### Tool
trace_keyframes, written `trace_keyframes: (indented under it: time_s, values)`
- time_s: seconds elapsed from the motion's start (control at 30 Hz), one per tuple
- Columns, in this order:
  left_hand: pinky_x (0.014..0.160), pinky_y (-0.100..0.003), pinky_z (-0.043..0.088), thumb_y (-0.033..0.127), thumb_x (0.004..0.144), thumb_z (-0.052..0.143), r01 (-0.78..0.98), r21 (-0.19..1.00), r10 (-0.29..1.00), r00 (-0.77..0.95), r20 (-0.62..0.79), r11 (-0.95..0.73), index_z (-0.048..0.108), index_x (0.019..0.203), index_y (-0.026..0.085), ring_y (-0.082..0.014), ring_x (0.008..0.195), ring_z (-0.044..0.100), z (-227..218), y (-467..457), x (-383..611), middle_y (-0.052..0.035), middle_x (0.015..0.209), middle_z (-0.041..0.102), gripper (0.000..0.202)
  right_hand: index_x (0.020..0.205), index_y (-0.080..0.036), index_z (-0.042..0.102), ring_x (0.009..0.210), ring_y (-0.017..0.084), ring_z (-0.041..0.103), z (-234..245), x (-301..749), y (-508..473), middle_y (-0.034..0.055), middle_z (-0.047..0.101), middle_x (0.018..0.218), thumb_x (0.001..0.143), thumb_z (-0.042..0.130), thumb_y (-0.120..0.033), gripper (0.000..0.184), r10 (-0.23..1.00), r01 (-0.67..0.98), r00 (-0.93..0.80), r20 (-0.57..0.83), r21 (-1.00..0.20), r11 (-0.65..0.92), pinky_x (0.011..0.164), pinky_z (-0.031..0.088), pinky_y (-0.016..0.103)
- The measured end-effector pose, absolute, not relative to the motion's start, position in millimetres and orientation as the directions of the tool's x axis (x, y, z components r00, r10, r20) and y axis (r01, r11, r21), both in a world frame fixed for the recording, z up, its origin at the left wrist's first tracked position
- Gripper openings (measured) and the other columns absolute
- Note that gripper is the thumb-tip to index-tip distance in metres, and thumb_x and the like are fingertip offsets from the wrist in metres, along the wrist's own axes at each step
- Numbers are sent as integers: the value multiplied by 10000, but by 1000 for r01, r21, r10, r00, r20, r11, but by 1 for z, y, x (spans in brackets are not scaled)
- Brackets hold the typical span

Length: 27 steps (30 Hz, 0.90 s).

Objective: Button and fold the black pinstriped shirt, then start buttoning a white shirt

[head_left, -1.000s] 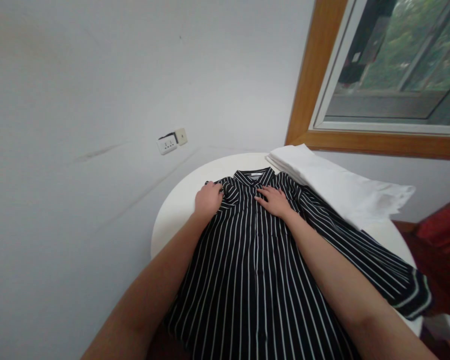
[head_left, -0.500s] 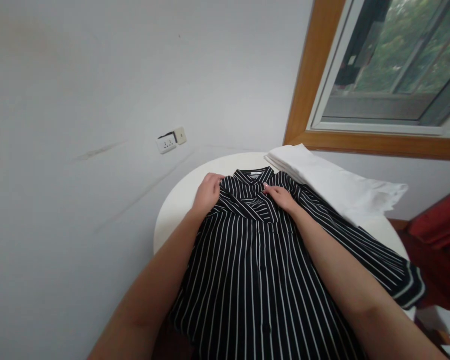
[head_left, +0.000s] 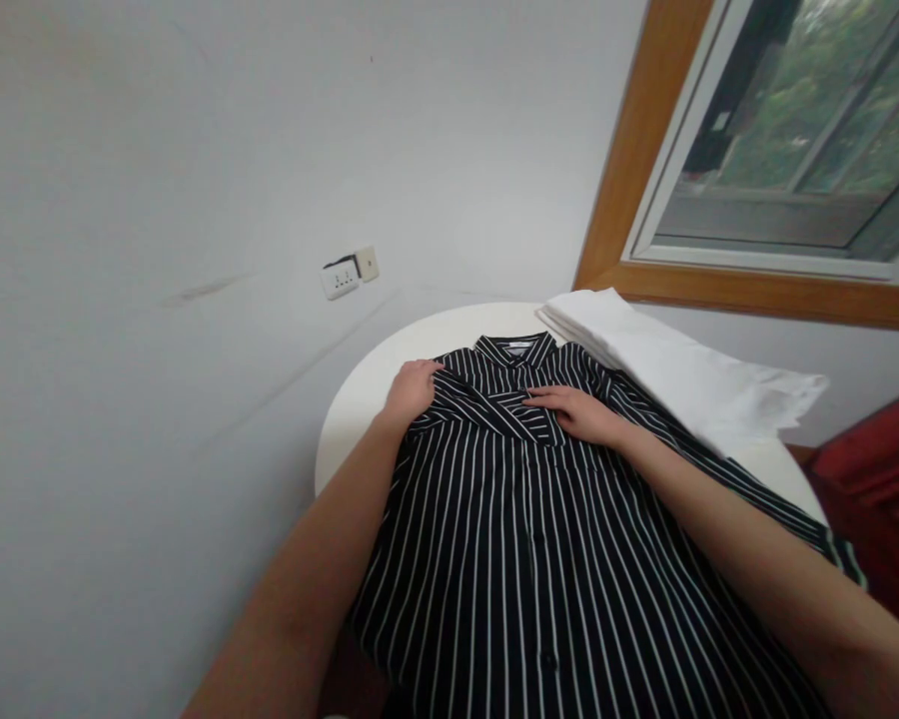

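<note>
A black shirt with thin white stripes [head_left: 524, 559] lies buttoned and face up on a round white table [head_left: 367, 394], collar at the far side. Its left sleeve is folded across the chest just below the collar. My left hand [head_left: 412, 387] rests on the shirt's left shoulder with fingers curled down onto the cloth. My right hand [head_left: 580, 411] lies flat, fingers stretched out, on the folded sleeve at the chest.
A folded white cloth [head_left: 674, 374] lies on the table right of the shirt, under a wood-framed window [head_left: 764, 180]. A wall socket [head_left: 349, 275] sits on the white wall behind the table. Something red [head_left: 876, 489] stands at the right edge.
The left sleeve has been folded across the chest. My right hand slid from the middle of the chest to press flat on the folded sleeve. The left hand stayed at the shoulder.
</note>
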<state>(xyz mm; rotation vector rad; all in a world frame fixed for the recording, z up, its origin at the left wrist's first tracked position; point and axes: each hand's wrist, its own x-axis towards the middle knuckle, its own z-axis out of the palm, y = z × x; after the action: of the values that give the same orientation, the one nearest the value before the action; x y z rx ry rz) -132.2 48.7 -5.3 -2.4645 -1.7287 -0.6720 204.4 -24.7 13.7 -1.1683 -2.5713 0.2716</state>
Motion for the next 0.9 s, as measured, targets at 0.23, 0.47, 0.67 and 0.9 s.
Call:
trace_keyframes:
  time_s: [0.23, 0.47, 0.67, 0.9]
  values:
    - [964, -416, 418, 335, 884, 505, 981, 168, 913, 24, 407, -101, 574, 1257, 219, -304, 1147, 493, 1, 35, -130, -129, 1195, 602, 397, 1346, -374, 528, 1386, 235, 364, 21, 201, -50, -35, 339, 1539, 799, 557, -160, 588, 726, 650, -645, 237, -330, 685, 1126, 305, 497]
    - [847, -454, 449, 505, 870, 506, 975, 191, 917, -177, 358, 113, 568, 1079, 179, -352, 1041, 565, 6, 29, -133, -159, 1045, 647, 393, 991, -262, 723, 1274, 233, 487, 23, 187, -61, 28, 631, 1260, 859, 558, -282, 212, 653, 551, -691, 310, -358, 754, 1091, 339, 456]
    - [792, -365, 465, 413, 912, 459, 953, 299, 935, -141, 326, 39, 470, 1188, 210, -282, 941, 645, 7, 34, -135, -108, 969, 686, 343, 655, -203, 502, 573, 128, 537, 28, 171, -65, -31, 516, 606, 885, 511, -527, 397, 901, 408, -315, 297, -815, 411, 605, 499, 296]
    - [764, -333, 458, 371, 945, 376, 912, 408, 916, -135, 378, -33, 436, 1201, 219, -257, 910, 651, 13, 32, -133, -85, 954, 684, 303, 1235, -239, 496, 511, 141, 563, 28, 180, -57, -49, 570, 608, 883, 540, -459, 418, 981, 527, -110, 157, -828, 192, 565, 509, 297]
